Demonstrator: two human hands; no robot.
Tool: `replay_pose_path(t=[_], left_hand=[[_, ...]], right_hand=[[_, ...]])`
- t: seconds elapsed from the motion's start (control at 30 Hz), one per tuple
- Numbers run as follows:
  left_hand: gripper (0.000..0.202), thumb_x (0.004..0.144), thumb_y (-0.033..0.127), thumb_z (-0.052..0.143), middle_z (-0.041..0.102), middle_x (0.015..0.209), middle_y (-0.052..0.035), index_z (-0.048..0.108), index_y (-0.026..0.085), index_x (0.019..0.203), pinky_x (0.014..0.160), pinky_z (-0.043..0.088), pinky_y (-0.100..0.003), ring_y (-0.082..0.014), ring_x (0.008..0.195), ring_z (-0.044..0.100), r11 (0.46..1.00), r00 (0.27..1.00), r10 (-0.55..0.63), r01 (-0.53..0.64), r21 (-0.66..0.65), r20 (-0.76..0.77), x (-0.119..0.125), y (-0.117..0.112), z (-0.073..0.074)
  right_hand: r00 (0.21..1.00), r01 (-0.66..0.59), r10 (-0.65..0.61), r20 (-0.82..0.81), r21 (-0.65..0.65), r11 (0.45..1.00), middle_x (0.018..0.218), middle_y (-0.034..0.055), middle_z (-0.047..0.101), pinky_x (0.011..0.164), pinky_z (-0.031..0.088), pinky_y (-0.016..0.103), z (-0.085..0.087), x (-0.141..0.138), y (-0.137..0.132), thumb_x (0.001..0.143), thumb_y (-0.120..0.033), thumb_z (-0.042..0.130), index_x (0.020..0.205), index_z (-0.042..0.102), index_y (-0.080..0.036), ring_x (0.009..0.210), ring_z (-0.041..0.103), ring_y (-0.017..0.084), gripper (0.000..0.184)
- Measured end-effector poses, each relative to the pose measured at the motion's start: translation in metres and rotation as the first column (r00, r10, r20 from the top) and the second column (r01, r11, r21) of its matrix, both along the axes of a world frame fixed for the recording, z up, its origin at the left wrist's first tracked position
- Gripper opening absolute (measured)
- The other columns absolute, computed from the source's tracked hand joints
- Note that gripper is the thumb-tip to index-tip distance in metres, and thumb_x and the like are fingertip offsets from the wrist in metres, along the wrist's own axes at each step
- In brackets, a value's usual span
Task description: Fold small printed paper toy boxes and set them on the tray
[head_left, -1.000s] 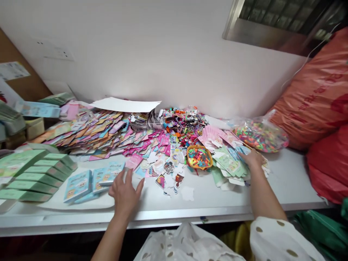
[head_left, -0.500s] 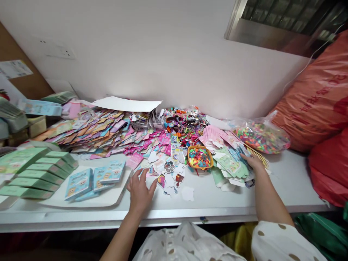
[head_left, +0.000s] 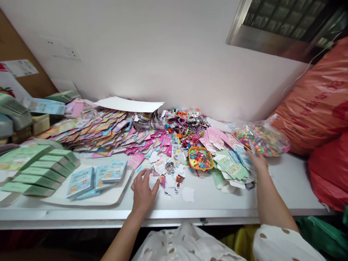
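My left hand rests over the front of the table with fingers spread and nothing in them. Just beyond its fingertips lie loose die-cut stickers. My right hand, smeared by motion, is at the right end of fanned flat cards. It appears to pinch a pale blue card, raised at its fingertips. Beside it are more blue cards and green cards. An orange basket of small colourful pieces stands between my hands.
Light-blue boxes lie on a white tray at left, beside green boxes. Piled packets and trinkets line the wall. A clear bag of bright pieces and red sacks stand at right.
My right hand has shifted slightly right from the blue cards, with a pale blue card rising at its fingertips. My left hand stays almost still. The view has shifted slightly.
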State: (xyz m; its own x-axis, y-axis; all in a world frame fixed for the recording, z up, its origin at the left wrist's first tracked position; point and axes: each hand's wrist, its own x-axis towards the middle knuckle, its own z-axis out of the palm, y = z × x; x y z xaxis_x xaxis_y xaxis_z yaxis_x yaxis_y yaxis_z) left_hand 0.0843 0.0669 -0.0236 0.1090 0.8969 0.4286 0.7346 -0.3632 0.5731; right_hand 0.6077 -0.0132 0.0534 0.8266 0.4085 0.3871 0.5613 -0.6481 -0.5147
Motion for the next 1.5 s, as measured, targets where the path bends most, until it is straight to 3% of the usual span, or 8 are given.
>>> replay_pose_path(t=[0.17,0.33,0.43,0.63,0.97,1.17,1.33,1.5], left_hand=[[0.036,0.074,0.043,0.06,0.061,0.106,-0.0101,0.06,0.019,0.102,0.093,0.038,-0.044,-0.027,0.105,0.053,0.945,0.903,-0.135,0.241,-0.222,0.407,0.01,0.003,0.016],[0.062,0.065,0.048,0.07,0.06,0.118,-0.0123,0.055,0.019,0.118,0.097,0.038,-0.041,-0.0282,0.113,0.052,0.582,0.291,-0.149,0.799,-0.154,0.945,0.026,-0.004,0.031],[0.083,0.055,0.055,0.073,0.054,0.127,-0.0146,0.049,0.018,0.126,0.098,0.036,-0.045,-0.0332,0.118,0.048,0.468,0.005,-0.11,0.882,0.048,0.994,0.021,-0.009,0.035],[0.065,0.061,0.036,0.076,0.06,0.119,-0.0121,0.055,0.017,0.12,0.096,0.04,-0.043,-0.0293,0.109,0.055,0.58,0.189,-0.131,0.811,-0.079,0.973,-0.016,-0.007,0.04],[0.05,0.084,0.055,0.043,0.061,0.117,-0.0092,0.057,0.016,0.113,0.092,0.045,-0.032,-0.0196,0.108,0.057,0.901,0.387,0.165,0.315,-0.298,0.907,-0.012,-0.003,0.011],[0.042,0.081,0.044,0.051,0.068,0.095,-0.007,0.06,0.015,0.11,0.08,0.05,-0.033,-0.0219,0.092,0.062,0.82,0.399,0.107,0.483,-0.308,0.911,-0.027,-0.016,0.007],[0.033,0.078,0.037,0.055,0.065,0.1,-0.0073,0.067,0.015,0.099,0.086,0.046,-0.032,-0.0219,0.099,0.058,0.821,0.572,0.1,0.415,-0.392,0.814,-0.038,-0.022,0.013],[0.03,0.074,0.038,0.062,0.065,0.096,-0.0052,0.071,0.017,0.094,0.078,0.047,-0.029,-0.0166,0.083,0.06,0.83,0.697,0.055,0.366,-0.42,0.715,-0.048,-0.025,0.02]], right_hand=[[0.91,-0.319,0.372,-0.182,0.263,0.91,0.092,0.014,0.067,0.068,0.048,0.035,0.022,-0.099,0.024,0.076,-0.042,0.056,0.111,0.059,-0.011,0.074,0.062,0.023,0.047],[-0.079,-0.577,0.745,-0.663,0.64,0.508,0.092,0.0051,0.068,0.065,0.051,0.032,-0.006,-0.275,0.045,0.072,-0.049,0.064,0.108,0.055,-0.021,0.068,0.064,0.018,0.046],[-0.361,-0.61,0.64,-0.678,0.691,0.388,0.091,0.0054,0.067,0.07,0.05,0.034,-0.024,-0.343,0.044,0.075,-0.054,0.06,0.106,0.056,-0.02,0.075,0.065,0.019,0.046],[-0.08,-0.886,0.883,-0.463,0.439,0.15,0.106,0.0062,0.063,0.082,0.045,0.033,-0.021,-0.375,0.044,0.063,-0.046,0.074,0.107,0.057,-0.019,0.095,0.057,0.023,0.054],[0.381,-0.866,0.905,-0.189,0.271,0.421,0.094,0.0118,0.062,0.084,0.043,0.042,-0.079,-0.416,0.055,0.088,-0.041,0.043,0.101,0.058,-0.016,0.093,0.055,0.025,0.032],[0.105,-0.899,0.933,-0.343,0.368,0.237,0.1,0.009,0.058,0.078,0.046,0.034,-0.069,-0.407,0.045,0.091,-0.049,0.033,0.109,0.057,-0.021,0.09,0.054,0.021,0.041],[-0.087,-0.759,0.719,-0.689,0.513,0.4,0.058,-0.0006,0.052,0.051,0.038,0.025,-0.06,-0.395,0.043,0.088,-0.056,0.038,0.081,0.065,-0.017,0.052,0.046,0.012,0.048],[-0.154,-0.767,0.726,-0.67,0.545,0.34,0.061,-0.0018,0.056,0.048,0.038,0.022,-0.057,-0.391,0.047,0.08,-0.046,0.057,0.102,0.067,-0.018,0.048,0.047,0.009,0.037]])
